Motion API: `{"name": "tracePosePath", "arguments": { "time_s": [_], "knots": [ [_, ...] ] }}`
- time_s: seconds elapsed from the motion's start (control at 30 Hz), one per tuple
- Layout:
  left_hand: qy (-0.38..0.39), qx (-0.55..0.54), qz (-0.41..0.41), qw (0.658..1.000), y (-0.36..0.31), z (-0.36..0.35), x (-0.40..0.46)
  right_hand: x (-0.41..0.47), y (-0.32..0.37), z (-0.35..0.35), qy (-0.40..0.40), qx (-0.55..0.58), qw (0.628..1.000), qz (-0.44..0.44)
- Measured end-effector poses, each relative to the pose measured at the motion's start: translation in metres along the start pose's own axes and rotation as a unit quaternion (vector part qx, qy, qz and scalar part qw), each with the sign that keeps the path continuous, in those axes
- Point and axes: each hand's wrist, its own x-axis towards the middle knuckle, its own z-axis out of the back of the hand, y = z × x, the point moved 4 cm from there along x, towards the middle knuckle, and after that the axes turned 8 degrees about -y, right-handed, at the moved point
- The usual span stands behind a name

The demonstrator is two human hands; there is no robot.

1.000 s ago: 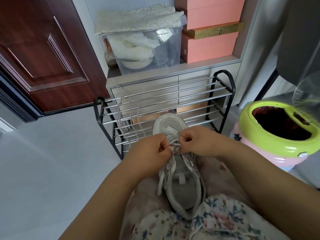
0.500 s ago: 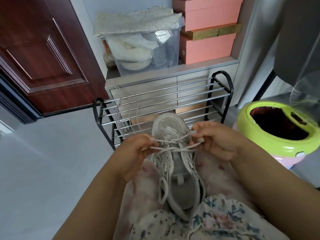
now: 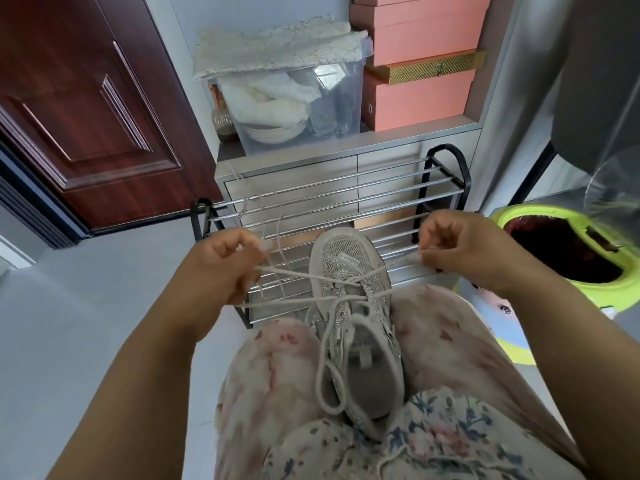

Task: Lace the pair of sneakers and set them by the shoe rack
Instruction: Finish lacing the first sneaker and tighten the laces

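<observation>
A grey-white sneaker with glittery trim lies between my knees, toe pointing at the shoe rack. Its white lace is stretched taut across the eyelets to both sides. My left hand grips the lace's left strands, fingers curled round them. My right hand pinches the right end, pulled out past the shoe's right side. A slack loop of lace hangs over the shoe's opening. Another loose white lace drapes over the rack's left bars. The second sneaker is out of sight.
Behind the metal-barred rack stands a grey cabinet with a clear storage bin and pink boxes on top. A dark red door is at left. A green-rimmed pink bin stands at right.
My hands have moved apart from the shoe's middle, left going left and right going right, drawing the lace out tight across the eyelets.
</observation>
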Motion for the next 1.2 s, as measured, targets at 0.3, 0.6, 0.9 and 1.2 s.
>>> {"name": "tracePosePath", "arguments": {
  "time_s": [0.3,0.6,0.9,1.2],
  "knots": [
    [0.089,0.207,-0.08,0.971,0.028,-0.045,-0.011,-0.007,-0.007,-0.039,0.059,-0.136,0.983,0.113],
    [0.058,0.181,-0.076,0.979,0.042,-0.06,-0.015,-0.012,-0.015,-0.06,0.035,-0.176,0.973,0.143],
    [-0.208,0.097,0.018,0.973,0.038,-0.01,-0.016,0.012,-0.027,-0.003,-0.2,-0.254,0.944,0.072],
    [-0.027,0.226,-0.106,0.968,0.034,-0.057,-0.032,-0.016,-0.001,-0.055,0.012,-0.202,0.956,0.212]
  ]
}}
